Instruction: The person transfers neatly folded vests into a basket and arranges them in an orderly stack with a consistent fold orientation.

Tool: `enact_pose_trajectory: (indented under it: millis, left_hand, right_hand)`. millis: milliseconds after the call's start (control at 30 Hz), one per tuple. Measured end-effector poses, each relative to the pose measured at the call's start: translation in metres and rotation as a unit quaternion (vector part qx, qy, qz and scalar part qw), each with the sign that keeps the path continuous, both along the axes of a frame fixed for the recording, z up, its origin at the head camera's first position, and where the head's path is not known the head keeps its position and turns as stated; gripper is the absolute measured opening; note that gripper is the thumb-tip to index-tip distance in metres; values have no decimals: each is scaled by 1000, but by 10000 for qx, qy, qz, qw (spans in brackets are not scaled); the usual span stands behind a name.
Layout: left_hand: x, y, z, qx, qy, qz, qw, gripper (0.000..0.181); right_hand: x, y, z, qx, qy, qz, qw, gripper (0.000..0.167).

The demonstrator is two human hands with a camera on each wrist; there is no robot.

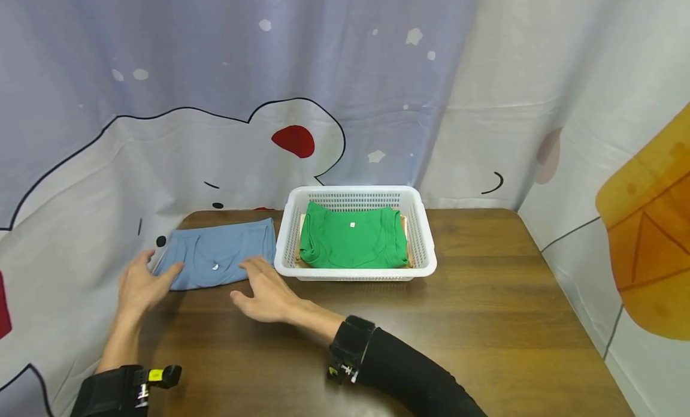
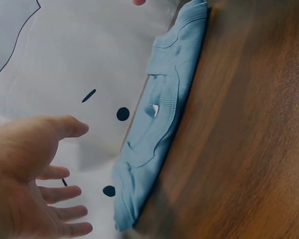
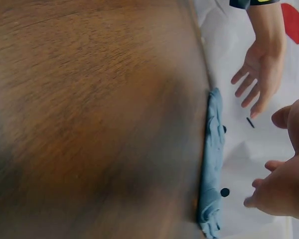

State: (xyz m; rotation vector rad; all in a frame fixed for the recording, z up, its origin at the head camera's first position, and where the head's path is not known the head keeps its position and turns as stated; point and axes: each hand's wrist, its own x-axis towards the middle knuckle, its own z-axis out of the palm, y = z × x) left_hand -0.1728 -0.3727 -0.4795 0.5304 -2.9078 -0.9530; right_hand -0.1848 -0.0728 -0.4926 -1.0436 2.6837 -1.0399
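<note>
A folded light blue shirt with a small white tag lies flat on the left part of the table, beside the basket. My left hand hovers at the shirt's left end, fingers spread and nothing held. Toward its right end reaches my right hand, also with extended fingers and nothing in the grasp. In the left wrist view, the left hand appears apart from the blue shirt. The right wrist view likewise has the right hand apart from the shirt.
A white plastic basket stands at the table's back edge, right of the blue shirt. Inside it a folded green shirt lies on top of other folded cloth. The wooden table meets a printed curtain behind.
</note>
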Motion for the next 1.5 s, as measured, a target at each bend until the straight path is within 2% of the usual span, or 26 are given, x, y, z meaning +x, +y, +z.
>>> enact_pose_trajectory:
  millis: [200,433,700,1033,1500]
  left_hand:
    - [-3,-3,-7,33,-207,-17,9998,96]
    - [-6,-3,-13,45,-336,-48,9994,97]
    - [-8,-3,-19,114,-453,-9,9989,96]
    - [-11,0,-19,179,-544,-36,9984,97]
    - [-27,1,-22,72,-683,34,9976,95]
  right_hand:
    - [-5,-11,-12,268,-350,-638,9970,68]
    - [-9,-17,-16,521,-364,-959,9934,74]
    - [-16,-22,-18,695,-373,-1047,9914,77]
    - [-21,-28,-17,849,-280,-1301,9875,77]
    - [-27,-35,-13,791,-826,-1409,9834,81]
